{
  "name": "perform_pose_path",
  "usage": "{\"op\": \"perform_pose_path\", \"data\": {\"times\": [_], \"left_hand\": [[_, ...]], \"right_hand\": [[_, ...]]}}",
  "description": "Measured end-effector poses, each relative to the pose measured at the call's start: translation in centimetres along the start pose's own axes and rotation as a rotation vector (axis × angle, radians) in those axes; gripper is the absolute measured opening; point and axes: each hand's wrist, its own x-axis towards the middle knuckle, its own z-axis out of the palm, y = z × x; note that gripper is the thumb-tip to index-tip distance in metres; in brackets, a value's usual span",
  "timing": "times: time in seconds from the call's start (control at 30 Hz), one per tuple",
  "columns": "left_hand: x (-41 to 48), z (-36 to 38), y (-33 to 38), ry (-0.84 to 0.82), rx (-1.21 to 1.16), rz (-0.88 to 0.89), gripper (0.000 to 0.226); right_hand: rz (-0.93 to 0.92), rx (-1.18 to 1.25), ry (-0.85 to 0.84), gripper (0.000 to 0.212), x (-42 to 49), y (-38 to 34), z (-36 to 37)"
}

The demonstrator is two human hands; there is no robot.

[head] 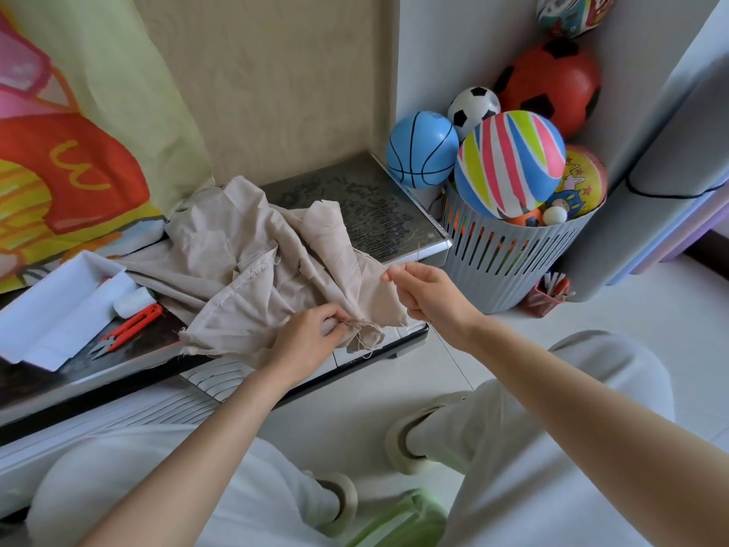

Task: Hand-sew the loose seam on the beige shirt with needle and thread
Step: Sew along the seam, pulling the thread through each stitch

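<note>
Fingers point(335, 315) of my left hand point(311, 333) pinch the frayed front edge of the beige shirt point(244, 254), where loose thread point(357, 331) bunches in a tangle. The shirt lies crumpled on the dark table point(374, 207). My right hand point(428, 294) hangs by its right edge, thumb and forefinger pressed together; whether they grip a needle I cannot tell. Orange snips point(130, 327) lie beside a white tray point(47, 305). Print on the blue ball point(420, 152) is too small to read.

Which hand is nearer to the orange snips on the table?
Left. The left hand pinches the beige shirt just right of the snips; the right hand pinches thread farther right, by the shirt's edge.
</note>
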Motion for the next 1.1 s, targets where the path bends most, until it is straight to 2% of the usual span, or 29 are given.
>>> {"op": "perform_pose_path", "data": {"times": [0.07,0.17,0.23,0.3,0.43,0.6,0.7,0.8,0.87,1.0,1.1], "left_hand": [[-0.1,0.0,-0.1,0.007,-0.015,0.011,0.008],[-0.1,-0.2,0.0,0.017,-0.02,0.021,0.008],[-0.2,-0.3,0.1,0.031,-0.017,0.027,0.008],[-0.2,-0.4,0.0,0.044,-0.034,0.026,0.01],[-0.2,-0.5,-0.6,0.048,-0.053,0.015,0.011],[-0.4,0.1,-1.3,0.028,-0.022,-0.01,0.01],[-0.5,0.6,-1.5,0.001,-0.033,-0.002,0.011],[-0.4,0.9,-1.6,-0.034,-0.038,-0.011,0.01],[-0.5,1.2,-1.5,-0.037,-0.037,-0.018,0.009],[-0.7,1.3,-1.3,-0.033,-0.044,-0.011,0.009],[-0.7,1.2,-0.7,-0.009,-0.025,-0.011,0.006]], "right_hand": [[0.01,-0.231,0.051,0.024,0.0,0.7,0.2],[0.01,-0.576,0.026,0.025,0.1,2.2,0.3],[0.032,-0.686,-0.019,0.026,0.1,3.0,0.7],[0.062,-0.734,-0.074,0.018,0.0,3.2,1.0],[0.071,-0.711,-0.081,0.023,0.5,2.9,1.0],[0.07,-0.19,0.092,0.023,0.8,1.7,-0.4],[0.119,0.053,0.087,0.03,1.1,1.6,-1.0],[0.118,0.249,0.04,0.029,1.3,2.0,-0.5],[0.109,0.207,0.037,0.026,1.3,2.2,-0.1],[0.141,-0.154,0.058,0.019,1.4,3.2,0.8],[0.204,-0.404,-0.056,0.018,1.1,3.8,1.3]]}}
